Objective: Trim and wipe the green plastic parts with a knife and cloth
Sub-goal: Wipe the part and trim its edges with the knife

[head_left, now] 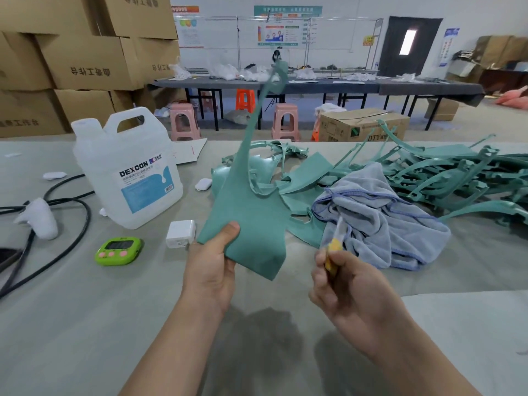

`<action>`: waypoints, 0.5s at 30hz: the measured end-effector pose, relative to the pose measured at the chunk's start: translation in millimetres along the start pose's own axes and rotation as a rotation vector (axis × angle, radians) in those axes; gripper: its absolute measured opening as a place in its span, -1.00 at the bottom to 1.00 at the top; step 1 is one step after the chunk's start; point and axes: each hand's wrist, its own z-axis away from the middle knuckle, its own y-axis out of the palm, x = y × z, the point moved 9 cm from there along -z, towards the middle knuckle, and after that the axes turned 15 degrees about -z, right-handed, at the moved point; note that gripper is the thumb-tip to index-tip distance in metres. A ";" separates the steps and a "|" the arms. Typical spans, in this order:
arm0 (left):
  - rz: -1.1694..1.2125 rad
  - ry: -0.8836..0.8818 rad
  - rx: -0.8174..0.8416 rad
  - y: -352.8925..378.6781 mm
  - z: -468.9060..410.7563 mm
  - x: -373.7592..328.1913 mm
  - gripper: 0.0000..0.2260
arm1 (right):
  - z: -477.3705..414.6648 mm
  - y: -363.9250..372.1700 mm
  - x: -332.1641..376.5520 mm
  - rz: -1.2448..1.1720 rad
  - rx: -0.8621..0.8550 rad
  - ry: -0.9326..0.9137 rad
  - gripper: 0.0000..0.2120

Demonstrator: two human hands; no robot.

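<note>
My left hand (213,271) grips the wide lower end of a long green plastic part (251,207), thumb on its face. The part stands upright above the table, and its thin curved tip reaches far up. My right hand (347,287) holds a yellow-handled knife (333,252) just right of the part, blade pointing up and blurred. A crumpled blue-grey cloth (380,215) lies on the table behind the knife. Several more green parts (445,172) lie in a heap at the right and centre back.
A white DEXCON jug (125,172) stands at the left. Near it lie a green timer (120,250), a white charger (181,233) and black cables (65,224). Cardboard boxes (85,58) are stacked behind on the left. The grey table (100,324) stretches toward me.
</note>
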 end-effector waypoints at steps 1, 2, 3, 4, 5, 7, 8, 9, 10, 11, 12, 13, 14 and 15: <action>-0.078 0.000 -0.013 -0.6 0.7 -0.4 -0.83 | -1.6 -6.3 7.8 0.098 -0.053 -0.116 -0.60; -0.183 0.007 -0.027 -1.3 1.7 -1.4 -0.87 | -1.0 -9.7 17.4 0.202 -0.100 -0.247 -0.56; -0.326 0.033 -0.043 -1.8 2.8 -4.1 -0.91 | 0.6 -9.8 26.9 0.285 -0.131 -0.372 -0.57; -0.488 0.078 -0.054 -1.7 4.8 -8.8 -0.92 | 1.9 -9.5 34.4 0.333 -0.149 -0.462 -0.59; -0.634 0.119 -0.041 0.6 7.5 -13.3 -0.88 | 2.1 -8.7 40.1 0.358 -0.155 -0.511 -0.62; -0.776 0.113 0.074 11.7 14.3 -12.3 -0.78 | 0.8 -8.7 44.6 0.379 -0.148 -0.495 -0.68; -0.789 0.082 0.149 17.7 17.3 -8.4 -0.75 | -1.2 -9.2 43.6 0.356 -0.132 -0.444 -0.71; -0.793 0.049 0.199 20.7 18.6 -4.8 -0.74 | -2.7 -10.9 41.7 0.310 -0.111 -0.379 -0.74; -0.797 0.019 0.221 21.5 18.7 -3.0 -0.74 | -4.5 -12.8 39.3 0.260 -0.086 -0.306 -0.79; -0.798 -0.009 0.232 20.8 18.3 -1.7 -0.76 | -5.7 -12.9 36.4 0.220 -0.055 -0.229 -0.84; -0.800 -0.031 0.246 20.4 18.1 0.1 -0.80 | -6.2 -11.8 32.8 0.200 -0.018 -0.151 -0.83; -0.810 -0.049 0.271 20.9 18.9 2.1 -0.87 | -5.5 -8.6 28.8 0.206 0.024 -0.078 -0.79; -0.822 -0.059 0.303 22.3 20.8 3.6 -0.93 | -4.2 -5.2 25.6 0.225 0.061 -0.029 -0.77; -0.824 -0.063 0.337 24.7 23.0 4.8 -0.96 | -3.2 -2.0 23.7 0.247 0.082 -0.007 -0.77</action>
